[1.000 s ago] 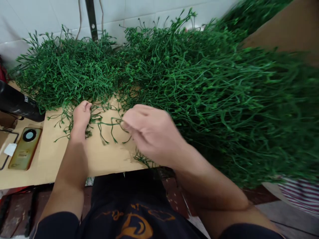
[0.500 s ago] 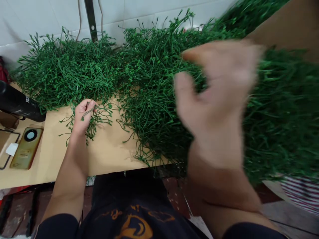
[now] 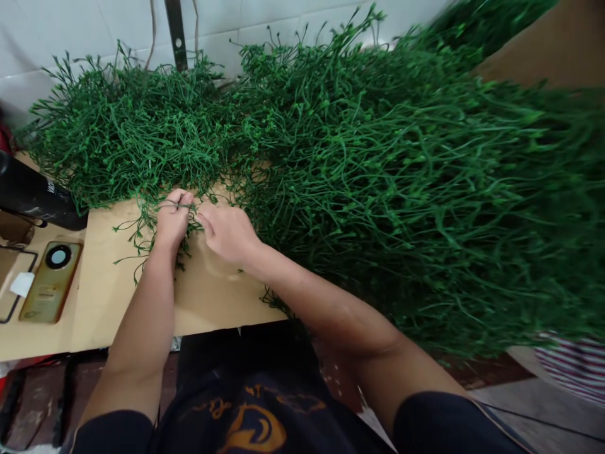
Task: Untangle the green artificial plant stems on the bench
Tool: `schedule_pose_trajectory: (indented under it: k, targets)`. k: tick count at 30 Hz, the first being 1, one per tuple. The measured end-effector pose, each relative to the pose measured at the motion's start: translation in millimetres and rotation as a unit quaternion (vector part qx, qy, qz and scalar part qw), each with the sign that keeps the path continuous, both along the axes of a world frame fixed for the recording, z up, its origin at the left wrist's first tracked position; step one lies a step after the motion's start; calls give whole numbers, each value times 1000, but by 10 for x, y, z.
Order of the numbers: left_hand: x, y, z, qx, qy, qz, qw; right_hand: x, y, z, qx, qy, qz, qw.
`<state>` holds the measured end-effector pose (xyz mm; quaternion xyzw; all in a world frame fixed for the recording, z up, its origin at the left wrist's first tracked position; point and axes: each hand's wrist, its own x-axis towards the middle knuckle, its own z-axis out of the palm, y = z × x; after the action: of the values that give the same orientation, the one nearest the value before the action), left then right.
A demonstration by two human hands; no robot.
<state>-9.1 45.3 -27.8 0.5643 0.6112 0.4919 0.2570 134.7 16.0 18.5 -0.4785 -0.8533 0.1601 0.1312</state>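
My left hand [image 3: 172, 219] is closed on a thin green stem, with its fingertips pinched together over the cardboard. Several more green sprigs [image 3: 138, 234] spread out beneath and beside it. Close on its right, my right hand [image 3: 227, 230] has its thumb and fingers pressed together near the stem ends; what they hold is too small to make out. Behind both hands lies a tangled heap of green plastic-looking stems [image 3: 155, 132] with small branched tips. A larger heap [image 3: 406, 189] fills the right side.
Cardboard [image 3: 113, 296] covers the tabletop. At the left are a black bottle [image 3: 40, 192] and a gold phone [image 3: 51, 282]. A tiled wall [image 3: 57, 31] and a metal upright [image 3: 176, 38] stand behind; a brown board [image 3: 548, 44] is at upper right.
My right hand has come from the heap on the right down to beside my left hand, its fingers now closed. My left hand has shifted slightly to the right.
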Motion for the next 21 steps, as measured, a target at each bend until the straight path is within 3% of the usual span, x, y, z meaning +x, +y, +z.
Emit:
schedule_pose_trajectory:
  k: [6, 9, 12, 14, 16, 18, 21]
  targets:
    - [186, -29, 12, -22, -61, 24, 998, 49, -72, 31, 12, 2, -8, 1000]
    - [114, 56, -19, -32, -100, 64, 992, 88, -246, 74, -5, -7, 6, 1000]
    - [-102, 172, -40, 3, -174, 204, 964, 108, -527, 174, -13, 19, 181, 983]
    - [-212, 196, -35, 32, -216, 231, 948, 145, -630, 269, 5, 49, 261, 964]
    - [-235, 153, -6, 40, -241, 171, 955, 256, -592, 381, 48, 71, 206, 975]
    - [-192, 64, 47, 36, -254, 74, 964, 474, -445, 507, 126, 84, 72, 986]
    - [-125, -62, 147, 27, -273, -23, 962, 947, -215, 678, 293, 97, -125, 943]
